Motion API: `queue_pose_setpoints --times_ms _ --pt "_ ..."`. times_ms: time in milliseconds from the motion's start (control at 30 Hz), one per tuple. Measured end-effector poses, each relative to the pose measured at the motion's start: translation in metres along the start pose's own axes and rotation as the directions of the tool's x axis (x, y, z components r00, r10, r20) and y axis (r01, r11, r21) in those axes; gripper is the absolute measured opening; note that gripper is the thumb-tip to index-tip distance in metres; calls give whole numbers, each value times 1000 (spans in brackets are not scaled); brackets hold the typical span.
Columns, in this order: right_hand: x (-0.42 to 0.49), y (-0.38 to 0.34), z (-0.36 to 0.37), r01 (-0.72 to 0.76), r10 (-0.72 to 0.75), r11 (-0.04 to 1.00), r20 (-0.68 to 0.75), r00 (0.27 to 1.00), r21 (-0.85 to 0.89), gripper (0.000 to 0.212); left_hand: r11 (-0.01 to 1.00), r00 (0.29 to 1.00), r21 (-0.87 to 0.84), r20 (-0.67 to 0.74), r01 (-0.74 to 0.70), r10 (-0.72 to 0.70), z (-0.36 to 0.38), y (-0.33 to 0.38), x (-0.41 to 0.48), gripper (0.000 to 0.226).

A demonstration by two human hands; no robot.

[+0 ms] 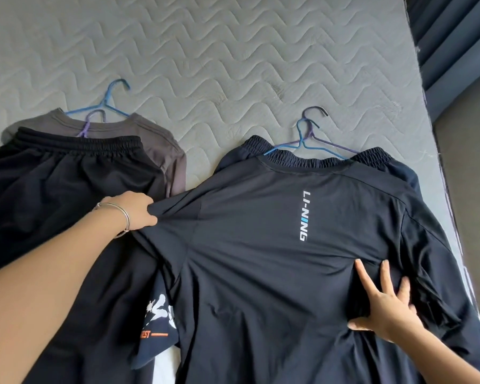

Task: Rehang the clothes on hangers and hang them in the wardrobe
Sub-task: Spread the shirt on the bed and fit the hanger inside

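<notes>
1. L hand [133,210] clenched on the sleeve of the Li-Ning tee [261,245]. Cloth is bunched betw thumb + fingers, sleeve drawn taut.
2. R hand [385,306] released, fingers splayed flat, pressing the tee's lower back, grasping nothing.
3. Tee lies back-up on the mattress [233,65], spanning betw my two hands. Collar is well beyond R fingertips. The blue hanger [302,139] looks threaded in there, on top of the navy shorts [372,156].
4. Handling, my guess: thin sports knit, v light, floppy, prob slick. Will slide on the cloth under it and crease easy.
5. I'd hold the hanger neck under the hook, or both shoulder seams. Sleeve-only pull could drag it off the hanger.
6. Printed tee [158,309] lies underneath, nearer me than L fingers. Black shorts [67,167] sit beside L knuckles.
</notes>
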State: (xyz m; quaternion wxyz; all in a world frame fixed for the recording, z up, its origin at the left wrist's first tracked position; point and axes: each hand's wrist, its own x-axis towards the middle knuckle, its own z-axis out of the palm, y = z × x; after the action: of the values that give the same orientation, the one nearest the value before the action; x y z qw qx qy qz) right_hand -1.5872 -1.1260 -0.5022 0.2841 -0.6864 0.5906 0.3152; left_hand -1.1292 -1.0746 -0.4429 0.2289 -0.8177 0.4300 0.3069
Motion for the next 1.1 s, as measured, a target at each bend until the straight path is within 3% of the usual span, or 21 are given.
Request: queue_pose_setpoints --times_ms 67,100,133,167,200,233,267,300,333,367,433,467,533,633,700,767,833,900,933,1000,1100 --pt "-1 0 0 -3 3 1000 -1 1000 0 125 995 996 -88 71 -42 48 -4 -5 2 17" --pt "0 0 1 -3 3 1000 -1 1000 -2 125 969 993 -239 84 -63 85 -9 -7 -1 21" --pt "0 0 1 -3 3 1000 -2 1000 -7 126 888 988 -456 105 -51 111 -14 -8 -5 24" --pt "0 0 1 -4 4 1000 -3 1000 -10 126 738 981 -674 126 -24 146 -21 -10 -12 30" --pt "1 0 1 -7 7 1000 -5 1000 -9 126 580 968 -815 140 -5 206 -27 -14 -18 44" --pt "1 -1 1 -8 8 1000 -9 1000 -5 125 522 952 -853 176 20 252 -29 -21 -22 59" --pt "1 -1 2 -8 7 1000 -13 1000 -3 125 568 925 -822 241 34 293 -31 -26 -26 64" --pt "1 0 2 -6 6 1000 -13 1000 -1 125 696 888 -718 343 37 307 -31 -30 -30 58" --pt "1 0 1 -5 5 1000 -10 1000 1 126 849 838 -528 477 33 264 -30 -31 -33 49" --pt "1 0 1 -6 6 1000 -6 1000 3 126 958 842 -287 518 9 147 -25 -34 -32 40" --pt "2 1 1 -7 7 1000 -9 1000 6 127 999 957 39 290 13 -24 -16 -44 -24 24" --pt "3 2 2 -4 4 1000 -20 1000 11 127 997 993 30 97 68 -71 -12 -55 -16 22" --pt "3 3 3 -1 2 1000 -37 999 22 126 968 956 -113 -170 222 -239 -7 -74 -10 27" --pt "2 3 2 3 -1 999 -47 999 37 127 907 862 -15 -306 421 -405 10 -76 -17 40" --pt "2 3 3 5 -2 999 -58 998 53 127 958 821 -3 -516 285 -246 31 -41 -29 42" --pt "3 4 4 2 3 997 -67 998 73 128 993 694 101 -711 -55 111 62 23 -50 36" --pt "2 4 3 -10 14 997 -59 998 78 129 903 601 230 -682 -363 416 107 100 -75 34" --pt "2 5 2 -2 7 995 -42 999 104 129 774 558 202 -588 -600 586 151 181 -100 37" --pt "2 5 2 5 0 992 -42 999 130 128 730 550 158 -559 -664 621 167 218 -109 37" --pt "1 7 1 27 -21 987 -42 999 156 125 722 619 -12 -525 -692 584 184 269 -113 38" --pt "-4 16 2 112 -104 980 -54 993 162 110 809 716 -102 -539 -579 444 196 294 -100 47"
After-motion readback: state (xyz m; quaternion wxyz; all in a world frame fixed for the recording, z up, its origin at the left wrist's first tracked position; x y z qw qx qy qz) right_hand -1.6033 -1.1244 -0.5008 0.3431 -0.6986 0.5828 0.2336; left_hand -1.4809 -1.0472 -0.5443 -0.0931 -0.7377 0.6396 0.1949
